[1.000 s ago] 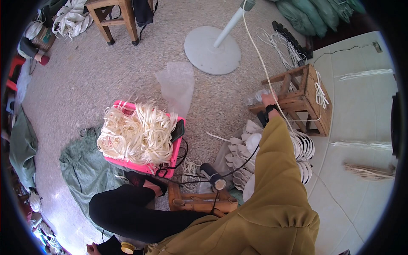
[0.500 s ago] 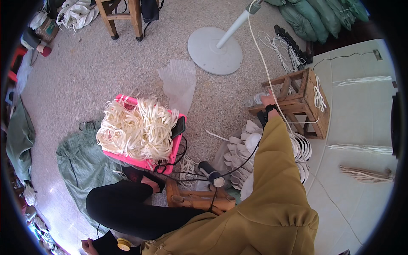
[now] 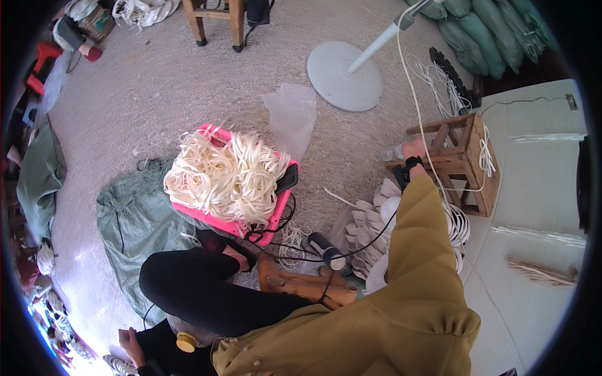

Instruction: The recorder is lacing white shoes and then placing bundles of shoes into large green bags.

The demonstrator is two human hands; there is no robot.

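speckled floor (image 3: 157, 75) spreads wide beneath everything. at the right, just beside the low end of a wooden stool (image 3: 480, 182), is a clear plastic container (image 3: 395, 152), bottle-like but too small to make out fully. the right hand (image 3: 413, 149) is on its near side, fingers bent towards it; i cannot tell whether they have closed on it. a weak or off-centre hold would probably let such smooth plastic slip or roll, and the stool's frame close by could knock it.

a pale cord (image 3: 417, 106) slants down across the view next to that hand; lifting carelessly could snag it and tug whatever it ties to. below the outstretched arm sits a stack of white curved pieces (image 3: 370, 235), which a dropped elbow or sleeve could topple.

farther left, a black cable (image 3: 381, 232) loops past a dark cylinder (image 3: 323, 247) towards a pink basket (image 3: 276, 219) heaped with pale strips (image 3: 232, 178); a caught foot might drag these, or dislodge the dark phone (image 3: 287, 178) at the basket's edge. at the lower left, seemingly the left hand (image 3: 130, 346) has curled fingers, though whether they hold anything i cannot tell.
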